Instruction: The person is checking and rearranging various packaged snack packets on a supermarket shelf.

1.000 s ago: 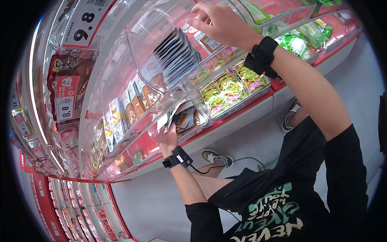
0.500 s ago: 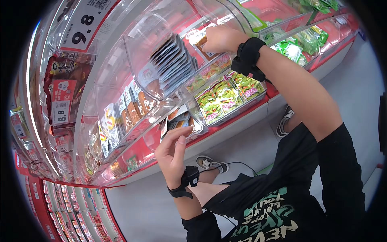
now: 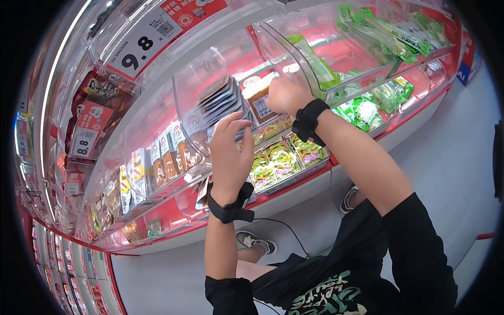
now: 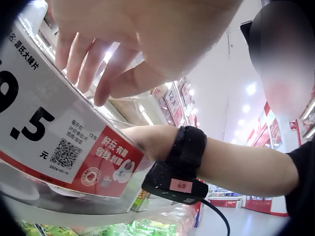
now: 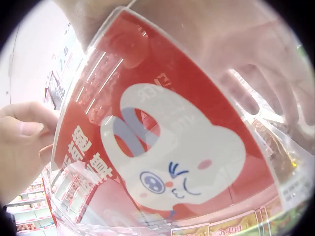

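My left hand (image 3: 229, 157) is raised at the front of a clear plastic bin (image 3: 184, 113), fingers loosely bent and holding nothing. In the left wrist view its fingers (image 4: 83, 61) hang behind a price card (image 4: 59, 142). Over the same bin, my right hand (image 3: 289, 96) reaches in beside a brown packet with a white label (image 3: 258, 100). Its fingers (image 5: 246, 93) point down, loosely spread, behind a red card with a white rabbit (image 5: 182, 162) in the right wrist view. Left of that packet stands a row of thin flat packets (image 3: 220, 102), partly hidden by my left hand.
Below are green snack packs (image 3: 281, 160) in a lower tray. Green bags (image 3: 388, 37) fill the bins to the right. Brown packets (image 3: 165, 152) stand in the bin to the left. A large price sign (image 3: 139, 50) hangs above. A cable (image 3: 289, 231) trails past my legs.
My left hand has left the packets in the lower tray and risen to the upper bin. My right hand has dipped into that bin beside the labelled packet. The head view has shifted.
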A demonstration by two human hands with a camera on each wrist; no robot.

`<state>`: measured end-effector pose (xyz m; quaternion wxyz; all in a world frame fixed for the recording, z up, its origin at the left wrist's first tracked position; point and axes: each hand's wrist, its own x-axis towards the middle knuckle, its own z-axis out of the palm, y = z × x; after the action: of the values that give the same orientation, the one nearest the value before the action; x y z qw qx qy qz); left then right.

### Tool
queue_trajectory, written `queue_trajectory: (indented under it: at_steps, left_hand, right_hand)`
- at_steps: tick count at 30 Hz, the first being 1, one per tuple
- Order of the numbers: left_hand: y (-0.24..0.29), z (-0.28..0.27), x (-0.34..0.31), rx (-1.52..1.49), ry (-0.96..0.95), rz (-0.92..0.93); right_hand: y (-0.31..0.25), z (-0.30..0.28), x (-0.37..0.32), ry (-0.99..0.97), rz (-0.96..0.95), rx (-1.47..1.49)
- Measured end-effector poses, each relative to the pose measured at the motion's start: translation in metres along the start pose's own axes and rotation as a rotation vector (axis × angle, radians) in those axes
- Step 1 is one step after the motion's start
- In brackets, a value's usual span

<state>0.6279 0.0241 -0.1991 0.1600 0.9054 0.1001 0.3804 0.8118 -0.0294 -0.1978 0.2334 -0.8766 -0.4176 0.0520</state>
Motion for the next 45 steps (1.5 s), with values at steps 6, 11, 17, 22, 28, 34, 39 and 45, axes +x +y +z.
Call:
queue_trajectory:
  at_steps: [6, 11, 17, 22, 28, 34, 39, 45]
  left_hand:
    - [-0.026, 0.015, 0.005, 0.231, 0.09, -0.16]
    - [-0.031, 0.018, 0.005, 0.341, 0.047, -0.091]
    - [-0.032, 0.014, 0.01, 0.219, -0.011, -0.147]
    - [-0.026, 0.011, 0.011, 0.171, -0.015, -0.182]
    - [-0.029, 0.012, 0.01, 0.161, 0.001, -0.181]
    - [-0.023, 0.011, 0.012, 0.183, 0.009, -0.095]
    - [0.012, 0.021, 0.021, 0.268, 0.059, 0.078]
    - [0.007, 0.038, 0.035, 0.293, 0.125, 0.087]
  right_hand:
    - [-0.004, -0.001, -0.003, -0.071, 0.052, 0.0]
    - [-0.004, 0.0, 0.0, -0.175, 0.067, -0.037]
    - [0.011, 0.023, 0.032, -0.107, 0.123, 0.178]
    - [0.015, 0.002, 0.022, -0.191, -0.046, 0.387]
    - [0.014, -0.007, 0.006, -0.125, -0.288, 0.418]
    - [0.016, -0.002, 0.006, 0.333, -0.32, 0.588]
    - [0.02, -0.003, 0.007, 0.27, -0.432, 0.905]
    - [0.029, 0.0, 0.014, 0.168, -0.493, 1.034]
